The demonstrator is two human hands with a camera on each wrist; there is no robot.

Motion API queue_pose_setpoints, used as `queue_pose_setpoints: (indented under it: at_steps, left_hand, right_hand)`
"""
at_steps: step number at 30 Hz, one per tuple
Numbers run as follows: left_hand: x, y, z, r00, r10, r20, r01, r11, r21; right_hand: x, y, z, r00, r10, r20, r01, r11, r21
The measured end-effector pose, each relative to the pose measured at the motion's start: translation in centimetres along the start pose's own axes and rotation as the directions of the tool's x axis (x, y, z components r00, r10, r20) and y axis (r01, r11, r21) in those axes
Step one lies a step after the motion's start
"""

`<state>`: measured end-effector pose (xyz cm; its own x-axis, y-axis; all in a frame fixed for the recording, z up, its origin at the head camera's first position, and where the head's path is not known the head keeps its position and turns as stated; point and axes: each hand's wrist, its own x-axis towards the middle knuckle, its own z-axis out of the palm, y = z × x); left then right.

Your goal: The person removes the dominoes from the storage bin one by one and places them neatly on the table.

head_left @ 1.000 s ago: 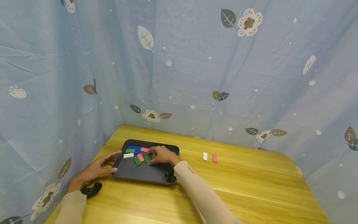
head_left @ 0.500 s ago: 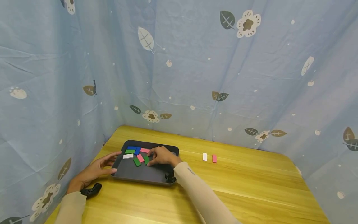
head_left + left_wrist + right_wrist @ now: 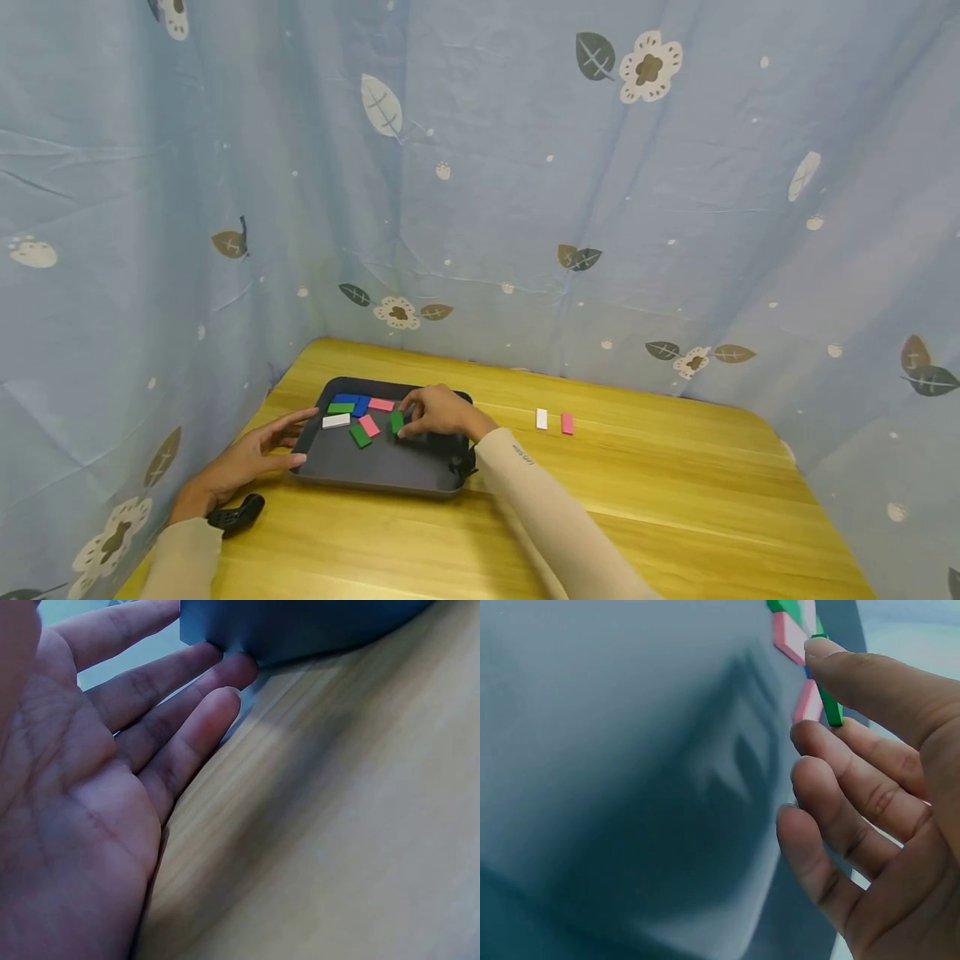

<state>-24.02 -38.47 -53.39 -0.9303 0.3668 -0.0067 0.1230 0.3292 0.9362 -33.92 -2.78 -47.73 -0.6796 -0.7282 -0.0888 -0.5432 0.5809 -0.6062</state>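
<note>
the left hand (image 3: 258, 454), loosely extended and grasping nothing, touches the left end of a dark grey rectangular tray (image 3: 367, 471). inside it, the right hand (image 3: 444, 411) pinches a flat green rectangular block (image 3: 397, 423), perhaps just clear of the tray's floor. further right, a flat white rectangular block (image 3: 542, 419) lies on the wooden worktop (image 3: 675, 483).

Blue curtain (image 3: 487, 208), leaf-and-flower print, behind yellow wood-grain table (image 3: 675, 500).
</note>
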Motion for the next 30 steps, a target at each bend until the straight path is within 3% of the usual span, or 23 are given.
queue_pose_setpoints:
  at_steps: [6,14,30]
  left_hand:
    - [-0.5,0.2,-0.1,1.0,0.002,-0.001,-0.002,1.0,0.019]
    - [-0.6,0.3,0.0,1.0,-0.006,0.002,0.006,1.0,0.019]
    - [-0.6,0.5,0.6,0.999,-0.028,0.02,0.029,0.999,-0.017]
  right_hand:
    - [-1.2,-0.1,-1.5,0.999,-0.035,-0.021,0.034,0.998,-0.05]
    - [-3.3,0.5,-3.4,0.996,-0.05,-0.072,0.048,0.998,-0.035]
    - [-8.0,2.9,-6.2,0.99,0.028,-0.137,-0.035,0.998,-0.047]
